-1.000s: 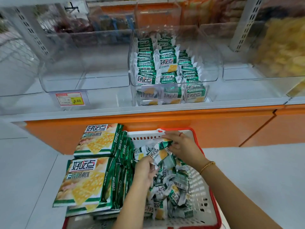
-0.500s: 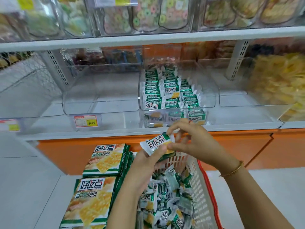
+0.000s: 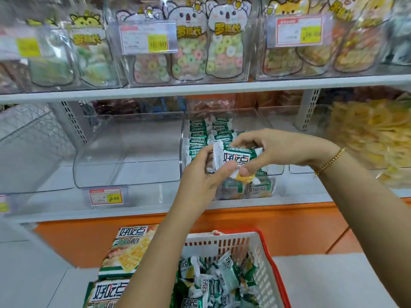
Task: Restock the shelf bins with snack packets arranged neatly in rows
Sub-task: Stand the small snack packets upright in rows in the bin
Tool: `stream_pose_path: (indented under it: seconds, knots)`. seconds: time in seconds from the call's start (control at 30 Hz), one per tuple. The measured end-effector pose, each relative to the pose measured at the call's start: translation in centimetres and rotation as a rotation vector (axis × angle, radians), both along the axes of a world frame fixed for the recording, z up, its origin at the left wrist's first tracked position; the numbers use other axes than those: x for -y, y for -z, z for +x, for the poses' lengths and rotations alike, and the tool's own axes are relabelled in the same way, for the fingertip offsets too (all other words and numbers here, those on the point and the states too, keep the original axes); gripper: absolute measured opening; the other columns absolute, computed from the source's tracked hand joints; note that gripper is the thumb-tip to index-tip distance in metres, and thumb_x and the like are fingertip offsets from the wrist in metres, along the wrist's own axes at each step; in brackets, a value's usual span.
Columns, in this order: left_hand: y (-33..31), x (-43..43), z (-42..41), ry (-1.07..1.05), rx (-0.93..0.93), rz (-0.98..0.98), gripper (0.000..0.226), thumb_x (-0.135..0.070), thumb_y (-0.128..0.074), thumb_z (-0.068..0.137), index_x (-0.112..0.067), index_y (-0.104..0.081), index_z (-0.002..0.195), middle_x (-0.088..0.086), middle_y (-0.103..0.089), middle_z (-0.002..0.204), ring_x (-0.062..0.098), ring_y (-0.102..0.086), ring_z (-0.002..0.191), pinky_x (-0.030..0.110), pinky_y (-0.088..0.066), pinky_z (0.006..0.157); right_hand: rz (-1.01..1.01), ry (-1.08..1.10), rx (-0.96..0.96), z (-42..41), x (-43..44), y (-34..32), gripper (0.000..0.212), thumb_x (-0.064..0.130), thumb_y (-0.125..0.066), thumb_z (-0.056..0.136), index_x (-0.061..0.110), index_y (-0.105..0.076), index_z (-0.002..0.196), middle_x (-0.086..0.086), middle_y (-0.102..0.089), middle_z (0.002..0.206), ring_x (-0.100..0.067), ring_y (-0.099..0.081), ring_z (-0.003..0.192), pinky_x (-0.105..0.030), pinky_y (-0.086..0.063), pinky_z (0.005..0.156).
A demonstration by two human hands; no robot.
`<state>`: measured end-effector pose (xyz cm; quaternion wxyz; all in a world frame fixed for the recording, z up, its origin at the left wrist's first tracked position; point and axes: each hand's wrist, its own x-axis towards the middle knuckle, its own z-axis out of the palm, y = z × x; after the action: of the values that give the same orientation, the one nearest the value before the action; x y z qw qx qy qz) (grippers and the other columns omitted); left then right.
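Both your hands grasp one small green-and-white snack packet. Your left hand pinches its left end and your right hand curls round its right end, thumb pressed on the lower edge. Whether more packets sit behind it, you cannot tell from here. You hold it in the air in front of a clear plastic bin at the front edge of the lower white shelf.

Two rows of matching packets show at the back of that bin, and your hands hide the rest. One empty clear bin stands just to its left, with one price label at its front.

Below, one white plastic basket with a red rim holds a loose heap of packets, too many to count. Two large green bags lie just to its left.

One gold bracelet circles your right wrist. The upper shelf carries clear bins of ring sweets, and an orange panel runs under the lower shelf.
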<state>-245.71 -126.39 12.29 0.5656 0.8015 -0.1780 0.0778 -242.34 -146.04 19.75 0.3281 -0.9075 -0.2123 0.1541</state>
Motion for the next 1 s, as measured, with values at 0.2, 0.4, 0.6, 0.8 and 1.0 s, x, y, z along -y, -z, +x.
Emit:
stream_pose_path:
  seconds: [0.2, 0.4, 0.6, 0.8, 1.0]
  knots:
    - [2.8, 0.5, 2.9, -0.032, 0.117, 0.869, 0.083, -0.065, -0.031, 0.090, -0.016, -0.010, 0.152, 0.004, -0.007, 0.160, 0.019, -0.003, 0.146, 0.033, -0.004, 0.117, -0.230, 0.294, 0.290, 5.1, 0.7, 3.3, 0.069, 0.026, -0.083, 0.070, 0.018, -0.051, 0.131, -0.002, -0.053, 0.136, -0.016, -0.053, 0.116, -0.022, -0.041, 0.091]
    - [3.5, 0.5, 4.5, -0.134, 0.037, 1.285, 0.095, -0.072, -0.023, 0.086, -0.010, 0.007, 0.151, 0.018, 0.003, 0.158, 0.032, 0.005, 0.146, 0.046, 0.003, 0.117, -0.261, 0.145, 0.210, 8.0, -0.8, 6.4, 0.074, 0.025, -0.083, 0.070, 0.025, -0.049, 0.135, 0.001, -0.044, 0.145, -0.020, -0.043, 0.130, -0.032, -0.034, 0.104]
    - [4.0, 1.0, 4.4, -0.247, -0.041, 1.284, 0.104, -0.077, -0.018, 0.082, 0.000, 0.003, 0.149, 0.023, 0.001, 0.157, 0.033, -0.001, 0.146, 0.041, -0.003, 0.119, -0.181, 0.138, 0.297, 9.2, -1.5, 8.2, 0.076, 0.025, -0.082, 0.071, 0.035, -0.046, 0.138, -0.002, -0.045, 0.140, -0.022, -0.042, 0.127, -0.024, -0.031, 0.093]
    - [3.8, 0.6, 4.1, -0.202, -0.034, 1.076, 0.095, -0.073, -0.019, 0.086, -0.004, -0.002, 0.151, 0.015, 0.000, 0.159, 0.026, 0.003, 0.147, 0.035, 0.004, 0.118, -0.306, 0.149, 0.399, 8.1, -1.8, 9.5, 0.072, 0.032, -0.072, 0.081, 0.033, -0.037, 0.144, -0.005, -0.036, 0.131, -0.024, -0.032, 0.121, -0.029, -0.027, 0.102]
    - [4.1, -0.8, -0.1, -0.235, 0.117, 0.441, 0.047, -0.037, -0.047, 0.097, -0.018, -0.044, 0.139, -0.003, -0.041, 0.146, 0.009, -0.032, 0.136, 0.017, -0.017, 0.111, -0.207, 0.261, 0.483, 7.2, -1.7, 9.5, 0.059, 0.040, -0.070, 0.081, 0.027, -0.050, 0.136, -0.008, -0.041, 0.129, -0.026, -0.033, 0.122, -0.033, -0.029, 0.103]
